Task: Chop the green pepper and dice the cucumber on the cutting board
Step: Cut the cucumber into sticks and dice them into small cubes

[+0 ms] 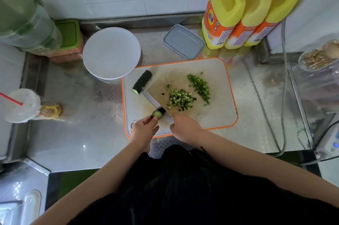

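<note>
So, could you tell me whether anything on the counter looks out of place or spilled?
Nothing spilled. A few diced bits lie scattered apart from the cucumber pile on the board, and a drink cup lies tipped on its side at the counter's left edge.

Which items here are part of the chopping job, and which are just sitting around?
In use: cutting board, knife, cucumber stub in left hand, right hand, cucumber half, diced cucumber, chopped pepper.

Idle: white plate, yellow bottles, lidded container, drink cup.
</note>
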Motion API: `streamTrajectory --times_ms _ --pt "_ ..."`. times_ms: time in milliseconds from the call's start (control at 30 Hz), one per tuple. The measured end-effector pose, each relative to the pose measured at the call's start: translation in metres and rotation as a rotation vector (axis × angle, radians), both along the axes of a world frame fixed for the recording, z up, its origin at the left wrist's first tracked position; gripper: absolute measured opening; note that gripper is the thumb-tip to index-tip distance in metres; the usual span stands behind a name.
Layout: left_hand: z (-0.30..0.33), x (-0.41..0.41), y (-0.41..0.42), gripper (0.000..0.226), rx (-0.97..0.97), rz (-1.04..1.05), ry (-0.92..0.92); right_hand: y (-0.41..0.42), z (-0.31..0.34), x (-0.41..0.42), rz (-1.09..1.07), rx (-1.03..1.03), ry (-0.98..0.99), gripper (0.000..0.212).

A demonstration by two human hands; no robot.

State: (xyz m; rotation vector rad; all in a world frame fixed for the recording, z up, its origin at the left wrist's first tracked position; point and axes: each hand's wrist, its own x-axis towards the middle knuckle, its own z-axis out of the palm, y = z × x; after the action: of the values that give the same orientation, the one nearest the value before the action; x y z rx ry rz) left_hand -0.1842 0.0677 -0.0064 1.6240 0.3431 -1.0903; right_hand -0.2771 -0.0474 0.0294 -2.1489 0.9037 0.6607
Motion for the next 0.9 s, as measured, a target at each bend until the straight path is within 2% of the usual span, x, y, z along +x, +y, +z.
streamTrajectory --times_ms 133,300,400,700,900 --pt "0.001 -0.001 -0.001 0.048 -0.014 -0.011 0.019 -0.005 -0.003 -0.001 0.047 -0.071 -0.011 0.028" --pt "0.006 -0.005 -0.008 0.053 -0.003 -0.033 -0.016 0.000 0.010 -0.009 0.070 -0.155 -0.104 0.026" --pt "0.009 -0.007 -0.012 0.054 0.007 -0.079 -0.072 0.000 0.021 -0.017 0.042 -0.168 -0.143 0.020" --pt "0.008 -0.007 -0.013 0.044 0.073 -0.240 -0.164 0.002 0.033 -0.026 0.065 -0.180 -0.189 0.027" --pt "0.005 -0.006 -0.012 0.040 0.130 -0.291 -0.216 0.005 0.032 -0.025 0.088 -0.154 -0.147 0.027"
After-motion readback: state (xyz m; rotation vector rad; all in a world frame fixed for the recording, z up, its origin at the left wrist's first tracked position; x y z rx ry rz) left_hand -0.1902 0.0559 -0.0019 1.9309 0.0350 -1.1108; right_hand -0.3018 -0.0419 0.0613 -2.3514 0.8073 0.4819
